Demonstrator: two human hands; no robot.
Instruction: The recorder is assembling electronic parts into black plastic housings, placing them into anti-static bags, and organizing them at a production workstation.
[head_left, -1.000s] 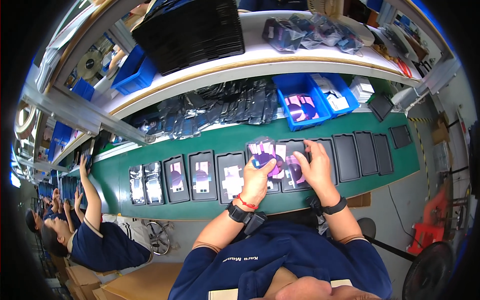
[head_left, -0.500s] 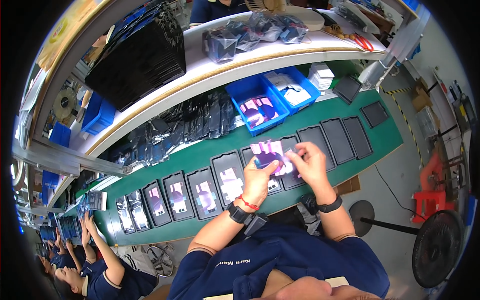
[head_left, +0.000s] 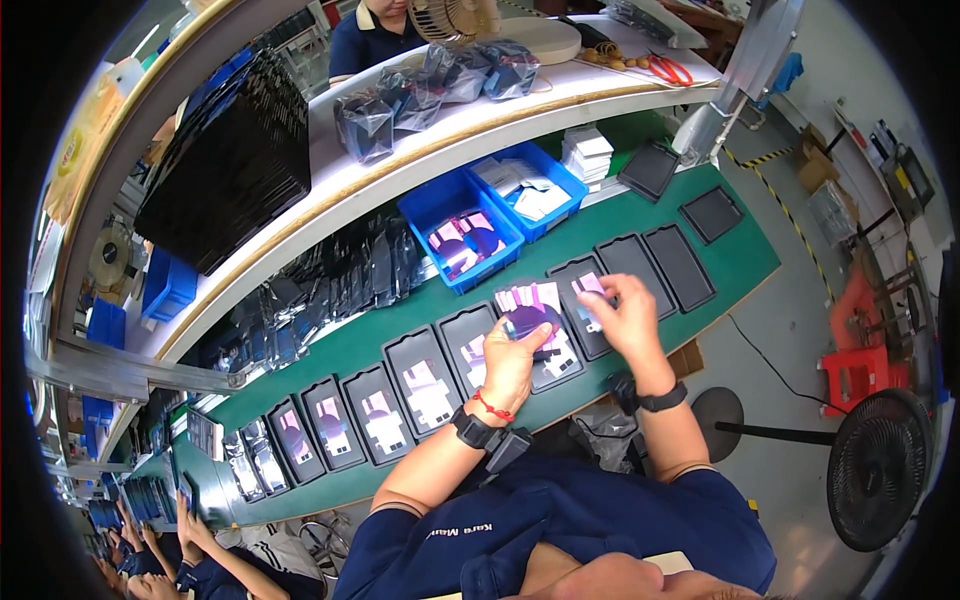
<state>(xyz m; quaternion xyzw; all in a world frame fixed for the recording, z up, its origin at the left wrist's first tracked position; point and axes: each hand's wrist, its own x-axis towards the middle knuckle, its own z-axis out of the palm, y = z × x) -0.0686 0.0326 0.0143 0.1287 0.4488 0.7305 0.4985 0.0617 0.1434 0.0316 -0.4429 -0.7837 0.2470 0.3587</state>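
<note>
My left hand (head_left: 510, 368) is closed around a small stack of pink-and-purple printed sheets (head_left: 535, 300), with the thumb pressed on top. To its right, my right hand (head_left: 632, 318) pinches a single pink-and-purple sheet (head_left: 590, 286) over a shallow black tray (head_left: 566, 276). Under the left hand's stack lies another black tray (head_left: 560, 380) with pale pieces in it. Further left, a row of black trays holds similar sheets and white squares, such as this tray (head_left: 376, 412). My fingers partly cover both the stack and the single sheet.
Behind the trays stand a blue bin (head_left: 462, 282) of purple sheets and a blue bin (head_left: 560, 214) of white packets. Black plastic-wrapped pieces (head_left: 330, 270) lie under the raised shelf (head_left: 400, 165). Bare black trays (head_left: 680, 268) continue rightward; co-workers sit at left. A fan (head_left: 880, 470) stands right.
My right hand has moved apart from the left, carrying one sheet rightward over a tray. The stack stays in my left hand. The whole view has shifted and turned slightly.
</note>
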